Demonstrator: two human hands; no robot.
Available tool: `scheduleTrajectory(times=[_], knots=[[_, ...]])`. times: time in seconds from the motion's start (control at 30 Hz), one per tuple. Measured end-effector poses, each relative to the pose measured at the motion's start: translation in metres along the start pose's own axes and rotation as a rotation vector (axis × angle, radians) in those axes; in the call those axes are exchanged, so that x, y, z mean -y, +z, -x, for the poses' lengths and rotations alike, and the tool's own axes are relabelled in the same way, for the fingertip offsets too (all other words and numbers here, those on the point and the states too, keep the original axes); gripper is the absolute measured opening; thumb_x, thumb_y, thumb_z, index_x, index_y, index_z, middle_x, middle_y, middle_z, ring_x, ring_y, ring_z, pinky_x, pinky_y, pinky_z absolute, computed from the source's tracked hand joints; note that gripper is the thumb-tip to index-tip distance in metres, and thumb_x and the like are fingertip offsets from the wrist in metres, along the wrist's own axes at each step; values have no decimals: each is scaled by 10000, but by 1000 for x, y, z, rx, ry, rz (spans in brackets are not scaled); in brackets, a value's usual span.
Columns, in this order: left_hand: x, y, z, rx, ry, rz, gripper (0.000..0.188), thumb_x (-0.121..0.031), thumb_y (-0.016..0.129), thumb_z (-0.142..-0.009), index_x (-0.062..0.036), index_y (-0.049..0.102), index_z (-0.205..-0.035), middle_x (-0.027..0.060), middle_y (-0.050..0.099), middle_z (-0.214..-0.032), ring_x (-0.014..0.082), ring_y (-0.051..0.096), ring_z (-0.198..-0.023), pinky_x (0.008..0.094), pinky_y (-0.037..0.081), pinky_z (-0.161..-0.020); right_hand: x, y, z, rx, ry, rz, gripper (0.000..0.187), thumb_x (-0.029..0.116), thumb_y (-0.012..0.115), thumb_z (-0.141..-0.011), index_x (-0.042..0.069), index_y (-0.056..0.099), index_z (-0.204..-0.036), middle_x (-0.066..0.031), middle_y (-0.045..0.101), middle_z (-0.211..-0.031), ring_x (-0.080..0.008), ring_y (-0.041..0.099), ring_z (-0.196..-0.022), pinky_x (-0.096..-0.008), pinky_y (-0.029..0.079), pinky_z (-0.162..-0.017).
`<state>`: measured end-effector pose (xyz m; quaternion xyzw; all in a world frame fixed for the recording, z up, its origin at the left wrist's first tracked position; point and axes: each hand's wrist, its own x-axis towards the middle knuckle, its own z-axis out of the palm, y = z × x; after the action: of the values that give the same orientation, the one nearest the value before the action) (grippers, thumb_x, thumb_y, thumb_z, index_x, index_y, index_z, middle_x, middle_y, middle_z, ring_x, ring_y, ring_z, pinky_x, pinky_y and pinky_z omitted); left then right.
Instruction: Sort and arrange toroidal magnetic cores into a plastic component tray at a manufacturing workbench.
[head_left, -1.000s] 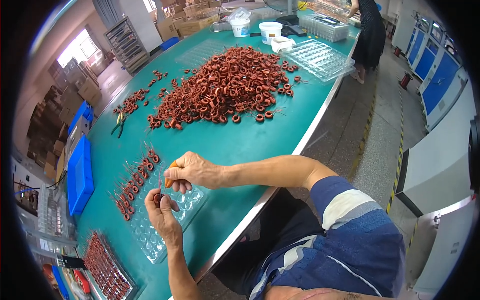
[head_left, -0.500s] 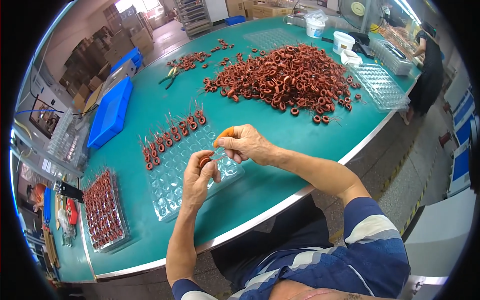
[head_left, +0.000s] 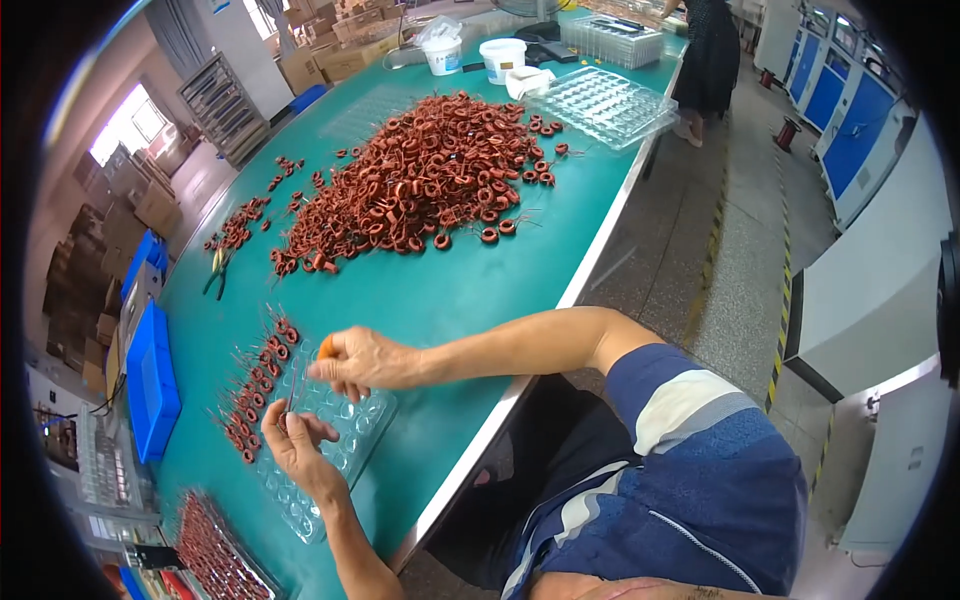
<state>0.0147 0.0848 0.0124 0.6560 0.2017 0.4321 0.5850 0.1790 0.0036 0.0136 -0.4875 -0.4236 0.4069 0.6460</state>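
Note:
My left hand (head_left: pixel 302 458) pinches a copper-red wound ring coil (head_left: pixel 286 418), mostly covered by the fingers, with its thin leads pointing up. My right hand (head_left: pixel 368 360), an orange finger cot (head_left: pixel 327 347) on one finger, is closed on the ends of those leads just above. Both hands are over a clear plastic blister tray (head_left: pixel 352 428). Along the tray's far left side stand rows of similar coils (head_left: pixel 262 385) with their leads sticking out; the cups nearer me hold none that I can see.
A big heap of coils (head_left: pixel 400 180) covers the table's middle, a smaller scatter (head_left: pixel 237 225) and pliers (head_left: pixel 217 272) left of it. Blue bin (head_left: pixel 152 385) at left, filled tray (head_left: pixel 215 550) lower left. White tubs (head_left: pixel 502 62) and stacked trays (head_left: pixel 605 105) stand far back; a person (head_left: pixel 708 60) beyond.
The whole view has swung, so the table and heap sit further left. My hands still hold the coil and its leads, the right hand now above the left rather than beside it.

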Motion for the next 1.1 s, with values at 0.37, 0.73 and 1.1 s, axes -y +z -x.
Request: scheduleTrajectory(times=[0.37,0.73,1.1], knots=[[2,-11,2,339,37,-233,194,-140,553,-961,-17,495,-1099,10,485,-805,85,489,-666,232,420,-562,-9,1,2,158,241,-293,195,183,625,-907,-4,599,-860,-44,591,-679,-112,566,-532,-229,437,-443],[-3,2,10,348,9,-686,205,-106,609,-917,7,498,-1048,53,530,-775,112,517,-642,261,446,-596,-7,-2,12,91,83,67,159,133,667,-745,-16,609,-749,-62,586,-579,-120,557,-531,-259,420,-465],[7,19,8,309,-48,393,290,-219,463,-997,-39,412,-1218,100,532,-833,211,574,-696,329,499,-650,13,1,12,-2,-7,-157,157,144,660,-844,-10,629,-826,-4,541,-610,-56,447,-499,-212,350,-444]])
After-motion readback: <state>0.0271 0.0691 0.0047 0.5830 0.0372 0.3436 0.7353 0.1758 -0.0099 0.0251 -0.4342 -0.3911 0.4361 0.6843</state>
